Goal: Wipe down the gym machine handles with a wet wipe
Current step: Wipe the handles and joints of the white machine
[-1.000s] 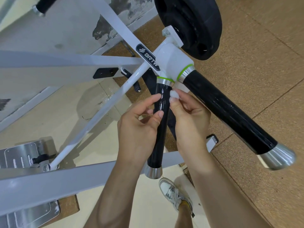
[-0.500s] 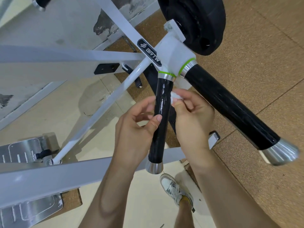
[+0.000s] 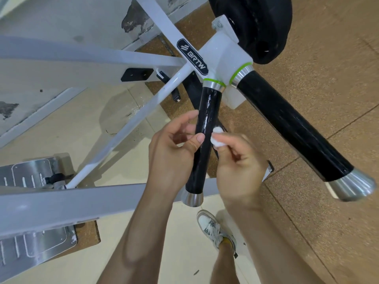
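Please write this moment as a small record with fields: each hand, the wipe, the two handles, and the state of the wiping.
left hand: thumb and fingers around the thin handle
right hand: pinches the wet wipe
wet wipe: small white wad, pressed to the thin handle's right side
thin handle: black, glossy streaks on the upper part
thick handle: black, no hand on it
wiping state: mid-length of the thin handle

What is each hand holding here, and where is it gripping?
The right hand pinches a balled-up white wipe at its fingertips, pressed against the thin black handle. The left hand steadies that handle mid-length between thumb and fingers.
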### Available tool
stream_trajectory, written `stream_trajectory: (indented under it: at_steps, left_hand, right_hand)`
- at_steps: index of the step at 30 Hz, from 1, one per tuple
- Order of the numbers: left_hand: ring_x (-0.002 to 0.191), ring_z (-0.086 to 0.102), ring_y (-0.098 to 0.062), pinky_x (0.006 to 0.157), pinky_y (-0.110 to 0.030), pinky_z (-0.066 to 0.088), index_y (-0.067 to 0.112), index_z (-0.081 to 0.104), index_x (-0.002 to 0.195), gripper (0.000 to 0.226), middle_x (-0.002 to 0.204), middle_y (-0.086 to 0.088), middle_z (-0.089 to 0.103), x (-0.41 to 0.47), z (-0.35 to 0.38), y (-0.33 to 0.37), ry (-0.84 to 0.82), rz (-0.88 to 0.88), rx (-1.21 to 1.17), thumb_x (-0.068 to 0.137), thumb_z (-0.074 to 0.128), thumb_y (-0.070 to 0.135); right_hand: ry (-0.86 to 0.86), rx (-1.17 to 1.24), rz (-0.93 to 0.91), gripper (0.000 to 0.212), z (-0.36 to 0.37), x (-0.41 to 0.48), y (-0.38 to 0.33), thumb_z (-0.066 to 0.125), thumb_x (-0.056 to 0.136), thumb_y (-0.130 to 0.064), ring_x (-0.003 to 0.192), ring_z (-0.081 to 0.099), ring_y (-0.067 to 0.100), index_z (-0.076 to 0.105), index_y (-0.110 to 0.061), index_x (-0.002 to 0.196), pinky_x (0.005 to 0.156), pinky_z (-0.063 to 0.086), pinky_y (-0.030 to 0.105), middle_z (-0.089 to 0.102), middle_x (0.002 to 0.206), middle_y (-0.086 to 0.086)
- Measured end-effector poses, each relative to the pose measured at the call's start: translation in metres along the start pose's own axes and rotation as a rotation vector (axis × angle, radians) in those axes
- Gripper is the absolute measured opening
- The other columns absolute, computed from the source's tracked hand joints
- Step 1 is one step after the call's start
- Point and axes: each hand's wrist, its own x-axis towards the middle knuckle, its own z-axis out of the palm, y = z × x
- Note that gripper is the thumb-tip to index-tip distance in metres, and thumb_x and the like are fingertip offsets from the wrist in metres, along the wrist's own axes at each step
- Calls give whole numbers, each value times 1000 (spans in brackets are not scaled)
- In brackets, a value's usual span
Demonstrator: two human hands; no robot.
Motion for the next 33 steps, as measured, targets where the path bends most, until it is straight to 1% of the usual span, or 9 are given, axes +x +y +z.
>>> stream_trajectory:
  at_steps: [3,7,10,15,20,25,28,31,33]
  left_hand:
    - [83,67,-14,78,-18,52,29,66,111,41,89,-2,71,-1,1,1,2,-22,-1,83,66,-1]
    - [83,66,-10,74,-11,48,29,67,112,40,90,-1,71,-2,1,1,17,-42,10,83,67,1]
    - [83,66,-8,74,-9,48,29,67,112,40,90,0,70,-3,3,3,27,-54,19,83,67,1]
    - [85,66,-8,77,-13,50,29,67,114,41,93,-3,70,-4,4,3,44,-57,25,83,66,2]
    - [80,66,-1,71,-7,46,28,67,110,37,84,8,70,-6,4,2,26,-58,-18,84,66,0]
    - [78,65,-5,68,-7,46,35,65,104,36,87,1,71,-18,-1,-5,19,-68,-14,84,69,6]
    - [73,62,-5,71,-9,47,43,63,99,39,82,3,69,-24,-3,-10,26,-55,22,84,69,8]
    - [79,66,-10,76,-15,50,36,66,105,37,83,5,72,-26,-6,-15,-2,-76,16,83,70,7]
    - [83,68,-12,81,-21,52,29,67,110,36,85,5,74,-27,-9,-19,-10,-91,9,83,70,5]
  right_hand:
    - [-82,19,62,28,-11,-7,1,60,83,14,88,67,10,74,-9,89,77,50,23,70,89,1]
    - [37,52,82,37,0,23,-10,57,86,6,90,68,9,71,-28,92,82,54,29,72,91,-13]
    - [7,19,61,28,5,14,-5,55,88,3,96,68,15,72,-15,102,85,55,36,73,100,1]
    - [-84,-54,-9,29,-13,-23,7,59,82,14,82,65,6,73,-10,93,74,50,20,70,87,-2]
    - [-3,116,202,31,-3,4,3,57,86,8,90,68,16,72,-16,97,84,54,34,73,93,2]
    - [-64,23,180,30,-9,-29,10,61,85,0,83,69,14,72,-27,91,77,56,43,73,86,-1]
    - [-111,21,162,23,-14,-33,11,59,88,-1,79,67,20,72,-19,93,72,55,46,71,84,2]
    - [-75,20,156,23,-4,-16,10,55,89,-1,87,68,22,68,-17,100,78,55,45,71,92,5]
    - [-41,-46,100,26,1,-25,11,53,86,2,84,67,20,67,-16,99,73,55,41,70,89,5]
